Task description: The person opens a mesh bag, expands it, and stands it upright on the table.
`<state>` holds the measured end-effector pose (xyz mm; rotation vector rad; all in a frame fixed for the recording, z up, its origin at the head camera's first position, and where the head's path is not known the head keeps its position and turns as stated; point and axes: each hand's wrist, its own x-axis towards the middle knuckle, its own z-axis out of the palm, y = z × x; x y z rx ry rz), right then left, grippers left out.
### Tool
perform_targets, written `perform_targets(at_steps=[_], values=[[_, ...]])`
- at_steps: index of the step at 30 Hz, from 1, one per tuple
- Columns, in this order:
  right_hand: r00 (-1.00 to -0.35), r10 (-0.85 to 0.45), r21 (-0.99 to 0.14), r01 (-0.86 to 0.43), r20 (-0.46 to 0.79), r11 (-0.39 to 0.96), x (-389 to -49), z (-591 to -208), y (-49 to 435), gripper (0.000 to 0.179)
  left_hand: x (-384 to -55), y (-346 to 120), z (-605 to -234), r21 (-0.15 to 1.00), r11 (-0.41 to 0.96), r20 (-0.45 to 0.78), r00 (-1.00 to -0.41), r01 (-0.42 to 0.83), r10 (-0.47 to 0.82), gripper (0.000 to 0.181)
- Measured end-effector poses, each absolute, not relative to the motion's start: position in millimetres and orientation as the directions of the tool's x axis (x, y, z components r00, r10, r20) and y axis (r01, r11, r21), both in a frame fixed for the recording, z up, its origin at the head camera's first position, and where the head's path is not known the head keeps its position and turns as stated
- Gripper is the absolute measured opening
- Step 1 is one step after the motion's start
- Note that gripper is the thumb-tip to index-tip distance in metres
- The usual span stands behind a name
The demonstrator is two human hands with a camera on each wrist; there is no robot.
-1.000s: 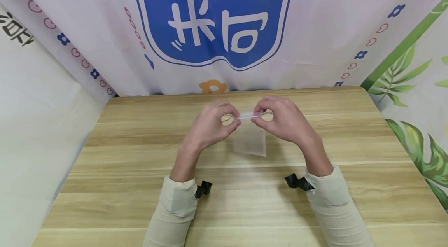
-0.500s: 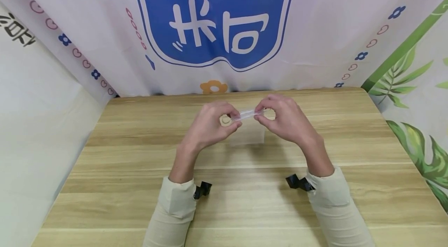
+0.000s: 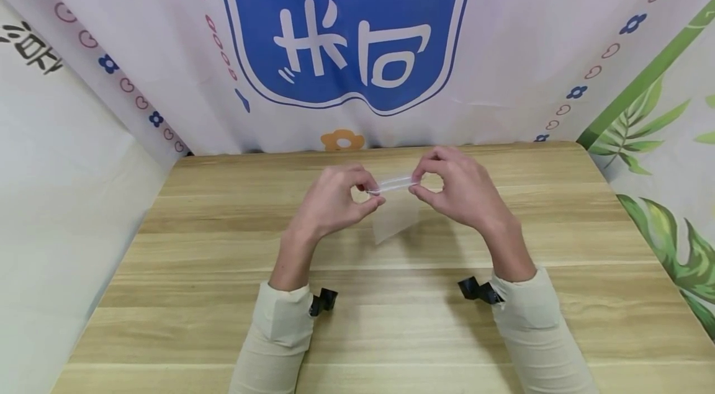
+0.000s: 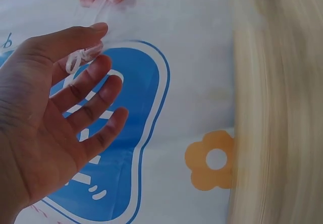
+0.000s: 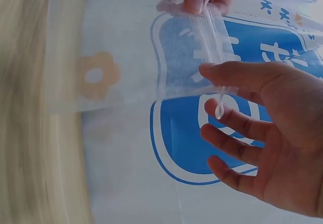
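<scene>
A small, see-through mesh drawstring bag (image 3: 395, 217) hangs above the table, its top hem stretched between both hands. At its left top corner, my left hand (image 3: 337, 198) pinches the hem between thumb and forefinger. My right hand (image 3: 455, 189) pinches the opposite corner, a little higher. A white drawstring loop (image 4: 73, 62) pokes out beside the left thumb in the left wrist view. Another string loop (image 5: 220, 108) dangles below the right thumb in the right wrist view, where the flat bag body spreads out to the left. The other fingers of each hand are loosely spread.
The wood-grain table (image 3: 195, 313) runs beneath both forearms. A white printed curtain (image 3: 503, 59) with a blue badge hangs at its back edge. Black wrist mounts (image 3: 324, 301) jut inward from the sleeves. A leaf-patterned cloth (image 3: 659, 133) borders the right side.
My right hand has shifted slightly up and right, tilting the hem. The bag's body has swung, so its lowest corner now hangs at the left. Both hands keep their pinch.
</scene>
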<state>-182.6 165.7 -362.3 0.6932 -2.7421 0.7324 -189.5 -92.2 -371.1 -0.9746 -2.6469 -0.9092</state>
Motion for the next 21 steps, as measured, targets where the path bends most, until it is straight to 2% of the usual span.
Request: perform_targets(at_steps=[7, 14, 21], values=[[-0.832, -0.419, -0.344, -0.538, 0.362, 0.77, -178.8, -359.5, 160.6, 0.013, -188.1, -92.6, -370.4, 0.478, 0.596, 0.387, -0.764, 0.646, 0.517, 0.016], [-0.802, -0.471, -0.43, -0.596, 0.369, 0.678, -174.5, -357.0, 156.8, 0.009, -189.0, -88.0, -372.6, 0.483, 0.522, 0.458, -0.711, 0.703, 0.534, 0.008], [-0.829, -0.413, -0.379, -0.545, 0.377, 0.748, -174.5, -356.5, 161.1, 0.015, -187.9, -89.8, -371.0, 0.49, 0.562, 0.429, -0.745, 0.667, 0.51, 0.013]])
